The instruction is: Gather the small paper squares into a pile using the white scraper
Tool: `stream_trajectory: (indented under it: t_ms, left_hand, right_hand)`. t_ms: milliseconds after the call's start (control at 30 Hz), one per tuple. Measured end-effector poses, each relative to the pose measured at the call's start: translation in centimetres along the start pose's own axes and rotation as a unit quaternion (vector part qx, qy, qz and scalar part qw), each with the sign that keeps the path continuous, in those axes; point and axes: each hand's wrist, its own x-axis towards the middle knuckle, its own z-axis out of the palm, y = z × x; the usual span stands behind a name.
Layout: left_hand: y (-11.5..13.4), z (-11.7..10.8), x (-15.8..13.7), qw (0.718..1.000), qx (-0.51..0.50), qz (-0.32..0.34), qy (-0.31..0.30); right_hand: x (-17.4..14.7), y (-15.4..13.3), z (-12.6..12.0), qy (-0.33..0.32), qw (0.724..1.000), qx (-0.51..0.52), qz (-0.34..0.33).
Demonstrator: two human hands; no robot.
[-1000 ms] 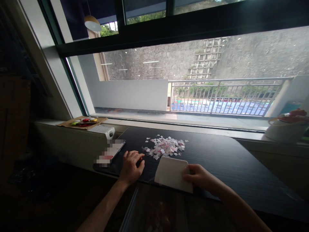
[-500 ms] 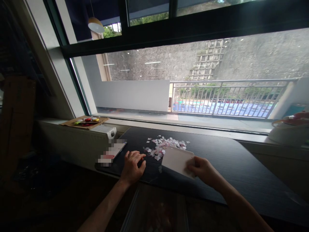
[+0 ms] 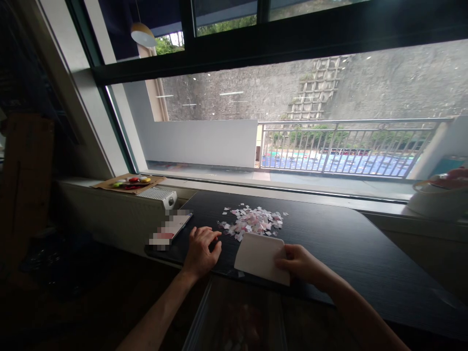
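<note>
My right hand grips a flat white plastic scraper by its right side, thumb on top. The scraper is on the near side of a heap of small white and pinkish paper scraps on the dark table. One loose scrap lies at the scraper's lower left, close to the table's near edge. My left hand hovers or rests at that edge, left of the scraper. It holds nothing, its fingers loosely bent and the thumb apart.
Below the near edge is a clear plastic bag or bin with dim reddish contents. A partly blurred flat item lies at the table's left. Beyond it, a cardboard piece with colourful objects tops a radiator. A window ledge borders the back.
My right hand has drawn the scraper toward me and slightly left, away from the heap. A loose scrap has shifted with it toward the near edge. My left hand has barely moved.
</note>
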Motion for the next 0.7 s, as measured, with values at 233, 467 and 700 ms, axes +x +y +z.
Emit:
stream_trajectory:
  t_ms: [233,467,700]
  left_hand:
    - [0.0,0.0,0.0,1.0,0.0,0.001,-0.001]
    - [0.0,0.1,0.0,1.0,0.001,0.001,0.004]
    - [-0.1,0.1,0.0,1.0,0.003,0.004,0.003]
  right_hand:
    - [-0.3,0.5,-0.8,-0.026,0.999,0.022,0.01]
    - [-0.3,0.7,-1.4,-0.002,1.0,0.016,0.007]
    - [-0.6,0.6,-0.8,-0.032,0.999,-0.002,0.012]
